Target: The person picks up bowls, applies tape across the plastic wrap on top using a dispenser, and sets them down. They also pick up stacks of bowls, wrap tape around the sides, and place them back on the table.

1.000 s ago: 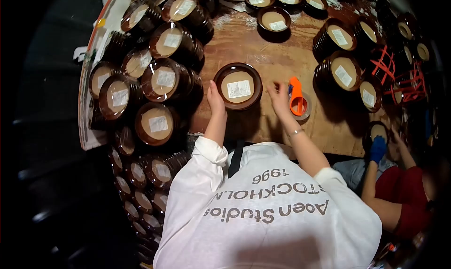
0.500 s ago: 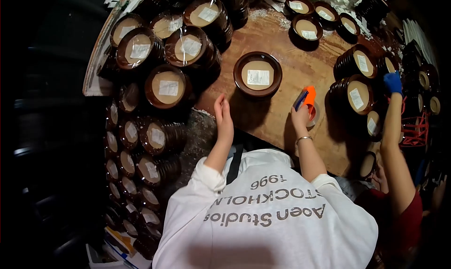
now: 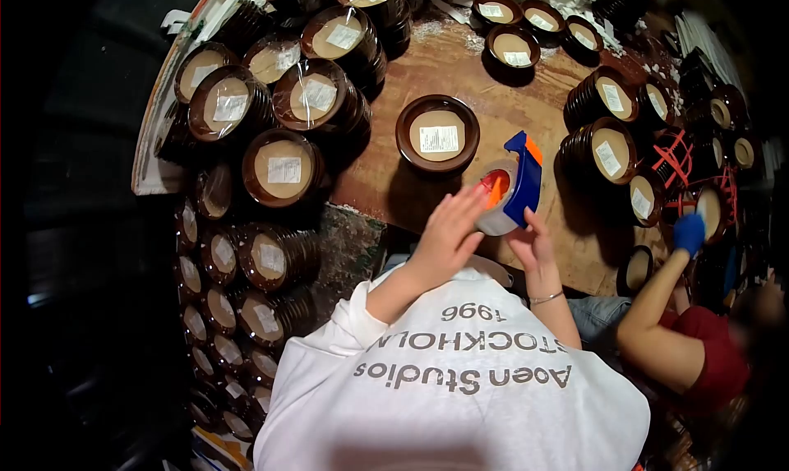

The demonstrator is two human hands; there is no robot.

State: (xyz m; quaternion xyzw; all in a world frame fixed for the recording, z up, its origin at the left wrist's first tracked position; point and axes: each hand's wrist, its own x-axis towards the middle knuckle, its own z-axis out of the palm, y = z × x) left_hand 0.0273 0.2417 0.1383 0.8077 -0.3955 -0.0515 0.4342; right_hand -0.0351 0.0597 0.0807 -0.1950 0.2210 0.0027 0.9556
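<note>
Right hand (image 3: 534,242) supports the lower end of the blue-and-orange tape dispenser (image 3: 528,187), fingers curled near it. Left hand (image 3: 452,234) lies against the tape roll (image 3: 496,222), fingers nearly straight; can't tell if it grips. Dispenser's held up over the tabletop (image 3: 460,72) near edge, just beside the brown dish (image 3: 437,134), which sits label up, no hand on it. To handle well: right grip firm, left pressure light so roll isn't jammed, fingertips off the far tip. Tape's free end: can't make out.
</note>
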